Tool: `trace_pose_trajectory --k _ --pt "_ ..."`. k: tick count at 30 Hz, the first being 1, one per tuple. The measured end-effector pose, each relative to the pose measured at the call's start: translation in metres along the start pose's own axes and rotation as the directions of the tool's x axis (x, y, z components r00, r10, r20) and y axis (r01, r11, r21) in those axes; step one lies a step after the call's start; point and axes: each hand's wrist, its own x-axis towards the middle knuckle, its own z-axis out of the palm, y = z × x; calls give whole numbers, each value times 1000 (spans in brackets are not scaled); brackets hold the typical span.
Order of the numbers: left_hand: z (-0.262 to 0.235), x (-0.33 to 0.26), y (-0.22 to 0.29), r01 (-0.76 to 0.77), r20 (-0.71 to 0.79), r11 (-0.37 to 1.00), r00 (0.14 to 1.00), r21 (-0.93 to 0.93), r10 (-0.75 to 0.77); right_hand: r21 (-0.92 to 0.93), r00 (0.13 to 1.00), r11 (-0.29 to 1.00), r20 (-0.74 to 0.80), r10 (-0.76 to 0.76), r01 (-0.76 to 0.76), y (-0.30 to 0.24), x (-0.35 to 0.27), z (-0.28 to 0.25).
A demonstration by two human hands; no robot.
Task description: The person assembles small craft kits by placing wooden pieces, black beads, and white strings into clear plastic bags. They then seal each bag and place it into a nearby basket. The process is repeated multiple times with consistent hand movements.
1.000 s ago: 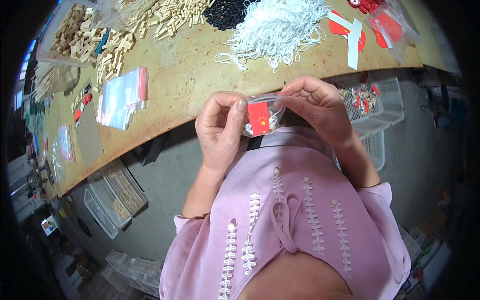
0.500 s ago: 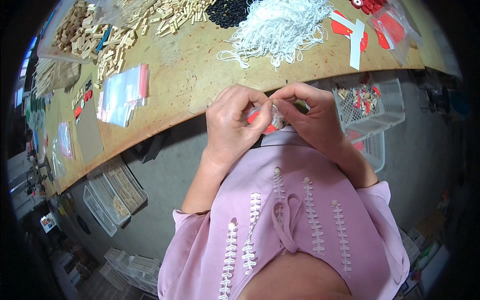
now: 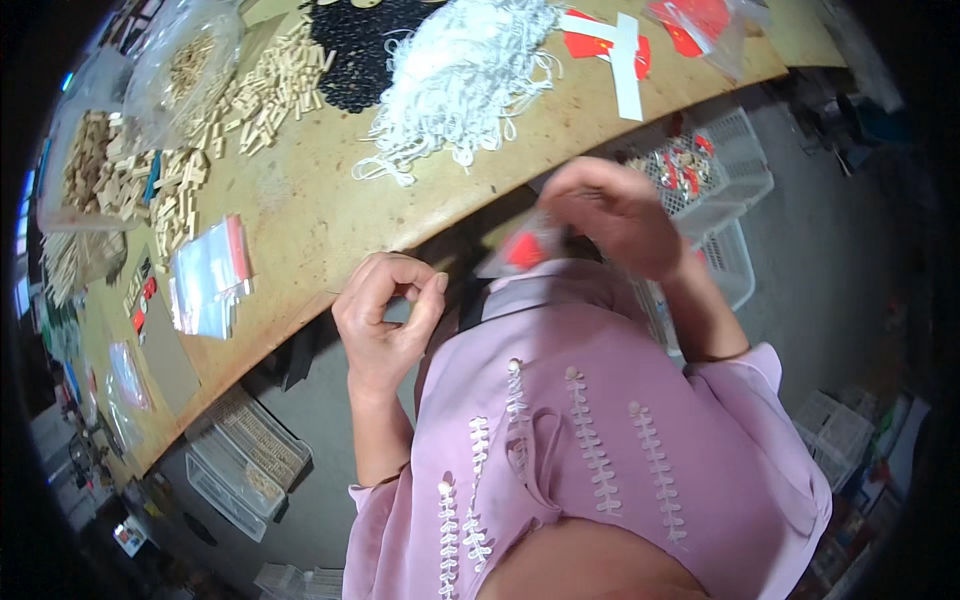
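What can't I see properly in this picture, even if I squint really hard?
In the head view:
The small clear bag: blurred, so only something red shows, not everything inside.
The right hand: blurred, so its exact grip is unclear.
The black pile: cut off by the top edge.
The pieces in the white crate: too small to tell apart.

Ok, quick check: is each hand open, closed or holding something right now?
Left hand: curled closed, nothing visible in it.
Right hand: blurred, but apparently holding the small clear bag with red inside.
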Motion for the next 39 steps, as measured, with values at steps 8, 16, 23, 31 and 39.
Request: trace_pose_trajectory --k 8,16,23,31,39 --pt "-26 18 -16 -131 -76 979 987 158 144 -901 894 305 -385 -231 -309 29 -63 -111" --pt "-148 31 -79 366 -618 776 785 513 38 -711 985 703 -117 -127 6 22 -16 -30" --pt "-189 21 -137 518 -615 817 738 255 -276 -663 986 730 122 -111 164 3 4 26" --pt "-169 13 -113 317 -735 923 675 219 -57 -440 976 880 195 -97 176 12 9 48" --pt "-52 9 12 -205 -119 828 944 521 309 310 939 918 311 147 -246 -31 46 80"
